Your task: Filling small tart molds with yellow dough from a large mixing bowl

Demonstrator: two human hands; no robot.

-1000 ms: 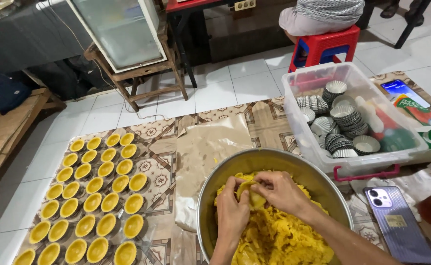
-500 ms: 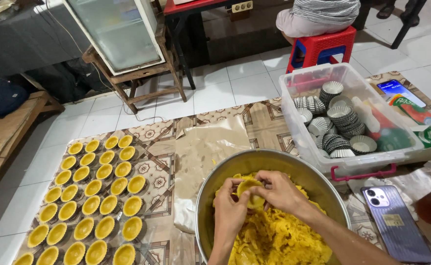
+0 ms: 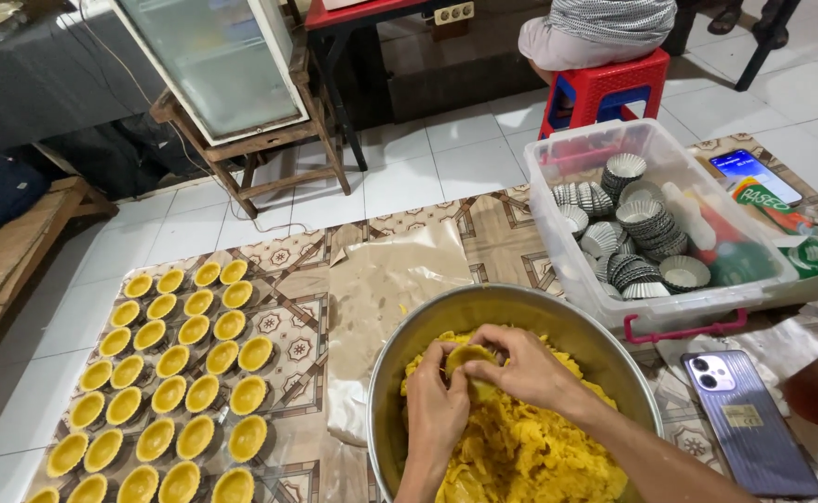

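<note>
Your left hand (image 3: 434,410) and right hand (image 3: 519,368) meet over the big metal bowl (image 3: 399,345), both clenched around one small mould (image 3: 469,358) that you are lining with yellow dough (image 3: 520,452). The mould sits between your fingertips, just above the heap of dough in the bowl. It is mostly hidden by your thumbs, so how evenly the dough lies inside cannot be told.

To do this well, judging by the finished ones, press the dough thin and even up the fluted wall with your thumbs, turning the mould a little with each press. Keep the rim level and pinch off any surplus so that it falls back into the bowl.

Left of the bowl lies a sheet of brown paper (image 3: 385,279), and beyond it the lined moulds (image 3: 171,373) stand in neat rows on the patterned mat (image 3: 283,326); match their thickness and clean edge. To your right a phone (image 3: 749,410) lies face down just beside the bowl, so keep greasy fingers off it. Farther off, the clear plastic tub (image 3: 567,219) holds stacks of empty moulds (image 3: 646,224). Beyond that are a red stool (image 3: 600,88) with a person seated on it and a glass-fronted cabinet (image 3: 213,61) on a wooden stand.
</note>
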